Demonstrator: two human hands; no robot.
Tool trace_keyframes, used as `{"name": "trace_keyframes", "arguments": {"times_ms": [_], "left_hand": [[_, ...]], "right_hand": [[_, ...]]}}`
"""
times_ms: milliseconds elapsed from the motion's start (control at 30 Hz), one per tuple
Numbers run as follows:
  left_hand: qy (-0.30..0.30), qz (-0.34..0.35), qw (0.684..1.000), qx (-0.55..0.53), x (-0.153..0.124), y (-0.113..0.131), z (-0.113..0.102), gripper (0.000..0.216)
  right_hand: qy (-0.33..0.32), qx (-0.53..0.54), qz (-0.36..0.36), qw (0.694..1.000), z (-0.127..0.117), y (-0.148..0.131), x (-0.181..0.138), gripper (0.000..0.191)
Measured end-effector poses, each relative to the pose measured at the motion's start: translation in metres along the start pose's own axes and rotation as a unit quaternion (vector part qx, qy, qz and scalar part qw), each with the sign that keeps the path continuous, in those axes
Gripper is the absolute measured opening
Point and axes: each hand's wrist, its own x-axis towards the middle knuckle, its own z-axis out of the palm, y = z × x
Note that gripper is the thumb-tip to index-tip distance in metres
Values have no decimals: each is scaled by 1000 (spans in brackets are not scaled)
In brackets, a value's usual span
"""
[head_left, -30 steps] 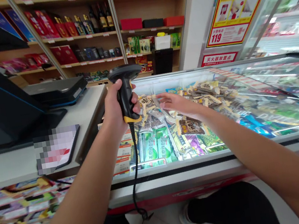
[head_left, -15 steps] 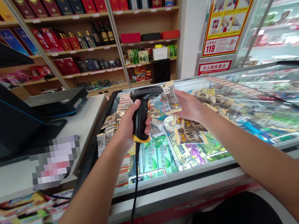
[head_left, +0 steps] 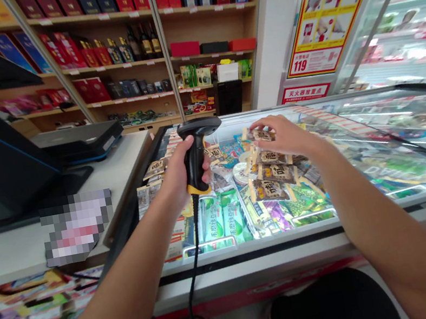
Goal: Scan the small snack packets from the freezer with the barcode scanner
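Head view, left hand (head_left: 179, 172) gripping scanner (head_left: 195, 163), right hand (head_left: 288, 134) at packet (head_left: 263, 135), grip unclear, both beyond front freezer edge (head_left: 280, 261).

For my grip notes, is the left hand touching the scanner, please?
Touching: the head view shows the left hand closed around the scanner.

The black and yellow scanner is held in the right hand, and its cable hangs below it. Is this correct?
Only the side is wrong: the head view shows the black and yellow scanner in the left hand. Its cable does hang below it.
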Motion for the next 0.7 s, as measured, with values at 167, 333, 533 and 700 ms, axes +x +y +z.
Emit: {"name": "trace_keyframes", "arguments": {"times_ms": [167,333,533,700], "left_hand": [[24,-4,1000,-19,1,0,0,34],[26,6,1000,-16,2,0,-3,33],[57,17,998,-33,5,4,-8,35],[91,20,994,-52,7,5,-13,34]], "right_hand": [[-132,-240,85,958,-12,10,-9,38],[-81,-240,14,967,24,-15,-4,39],[-43,-42,-109,992,94,-55,4,44],[8,23,-78,997,127,-64,37,39]]}}
